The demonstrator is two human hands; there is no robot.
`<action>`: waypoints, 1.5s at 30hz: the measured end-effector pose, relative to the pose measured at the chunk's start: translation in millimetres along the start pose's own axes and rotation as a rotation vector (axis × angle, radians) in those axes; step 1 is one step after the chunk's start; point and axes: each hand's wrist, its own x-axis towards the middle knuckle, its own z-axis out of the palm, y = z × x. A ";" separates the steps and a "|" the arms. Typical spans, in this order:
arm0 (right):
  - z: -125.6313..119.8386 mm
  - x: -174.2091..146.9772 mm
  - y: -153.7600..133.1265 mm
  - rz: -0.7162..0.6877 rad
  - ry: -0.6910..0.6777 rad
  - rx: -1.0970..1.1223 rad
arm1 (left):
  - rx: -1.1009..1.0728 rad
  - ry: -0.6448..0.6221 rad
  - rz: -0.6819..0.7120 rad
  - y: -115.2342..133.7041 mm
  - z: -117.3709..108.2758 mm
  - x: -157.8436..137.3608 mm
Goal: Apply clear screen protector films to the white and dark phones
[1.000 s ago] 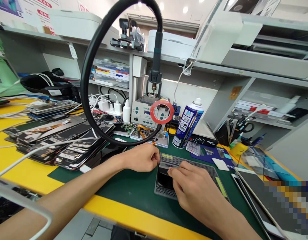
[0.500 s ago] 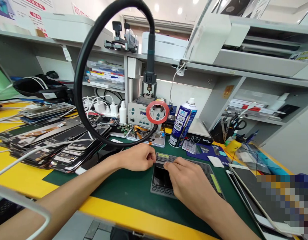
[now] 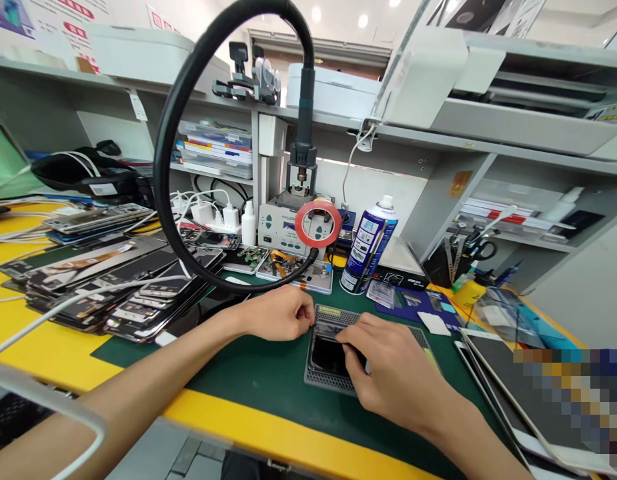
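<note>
A dark phone-like slab with a glossy black face [image 3: 328, 355] lies on a grey perforated pad [image 3: 333, 382] in front of me. At the slab's upper left corner is my left hand [image 3: 283, 313], its fingers curled closed; anything within them is hidden. My right hand [image 3: 393, 363] reaches over the slab's right part, with index finger and thumb bent down to its surface. Its other fingers are folded in, and I cannot make out what, if anything, they pinch. Along the slab's far end runs a greyish, shiny strip [image 3: 328, 329].
Stacked phone parts [image 3: 153, 300] lie left. Behind the pad are a tray of small parts [image 3: 315, 277], a blue spray can [image 3: 369, 247] and a machine with a red ring [image 3: 318, 225]. A thick black hose [image 3: 161, 153] arches overhead. Tablets [image 3: 508, 387] lie right.
My right hand has shifted slightly right, its fingertips lower and spread further apart, so more of the black face shows. The dark strip at its fingertips looks flatter. My left hand stays nearly still.
</note>
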 end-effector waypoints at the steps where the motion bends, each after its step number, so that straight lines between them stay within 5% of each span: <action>1: 2.0 0.2 -0.3 -0.003 -0.004 -0.007 | -0.001 -0.002 0.001 0.0 -0.1 -0.2; 15: 4.3 3.9 5.2 0.026 0.033 -0.032 | -0.001 0.006 -0.007 0.0 0.7 0.9; 19: -6.0 4.6 5.4 0.227 0.068 0.258 | 0.002 -0.001 0.026 -2.8 0.4 0.0; 24: -6.6 11.2 6.9 0.480 -0.111 0.668 | 0.019 0.008 0.034 -3.5 -1.2 -1.0; 30: 0.9 16.6 7.8 0.696 -0.226 0.677 | 0.033 -0.005 0.064 -7.1 -0.5 1.0; 45: 2.3 22.0 -1.1 0.671 -0.164 0.638 | 0.128 -0.005 0.075 -8.0 -1.5 -0.3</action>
